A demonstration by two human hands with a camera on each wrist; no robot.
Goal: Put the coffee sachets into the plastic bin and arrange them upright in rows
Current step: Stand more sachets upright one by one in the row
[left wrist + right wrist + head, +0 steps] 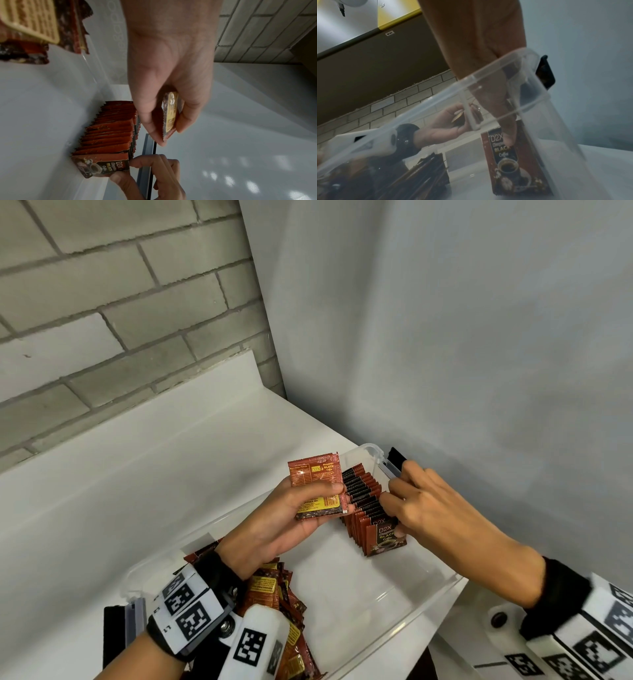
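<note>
1. my left hand pinches a small stack of coffee sachets between thumb and fingers, back labels facing up, held above the plastic bin near its far end.
2. left wrist view shows the same stack edge-on, thumb on one side, fingers on the other.
3. my right hand reaches over the bin's right wall, fingers curled onto the tops of the row of sachets; thumb and fingertips pinch the top of the nearest sachet.
4. that row stands upright along the bin's right wall, running from the far right corner toward me; the nearest sachet shows its front print with a coffee cup.
5. loose pile of sachets lies jumbled in the near left corner of the bin, partly under my left wrist.
6. the bin is clear, sitting on the white counter at its right end, against the grey wall.
7. black latch at the bin's far end, another at the near end.
8. brick wall behind the counter's back edge.
</note>
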